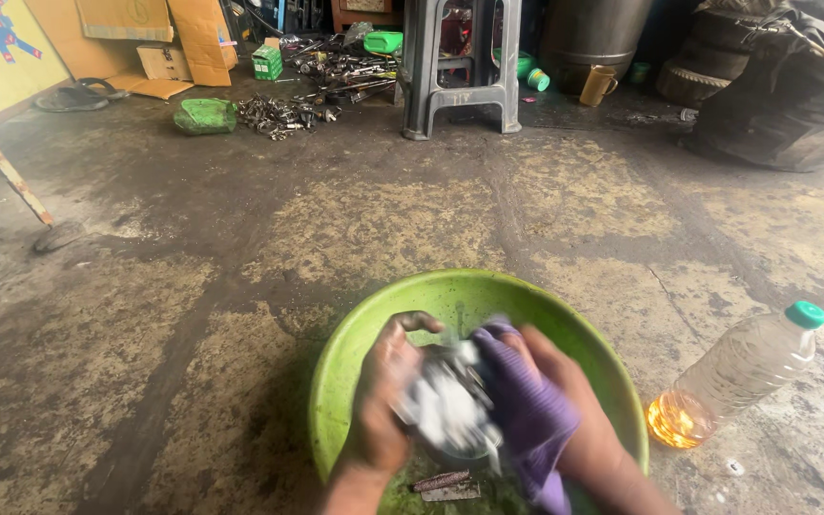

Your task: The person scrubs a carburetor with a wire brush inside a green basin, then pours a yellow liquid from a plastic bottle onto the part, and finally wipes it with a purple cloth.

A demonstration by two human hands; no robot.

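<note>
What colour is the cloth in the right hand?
Purple, seen in the head view: the cloth is pressed against the metal part.

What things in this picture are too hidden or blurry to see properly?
- Head view: the shiny metal part over the green basin is motion-blurred, and the left hand and right hand with the purple cloth cover much of it.
- The basin's near side is cut off by the bottom edge.
- The metal bits far away are too small to identify.
</note>
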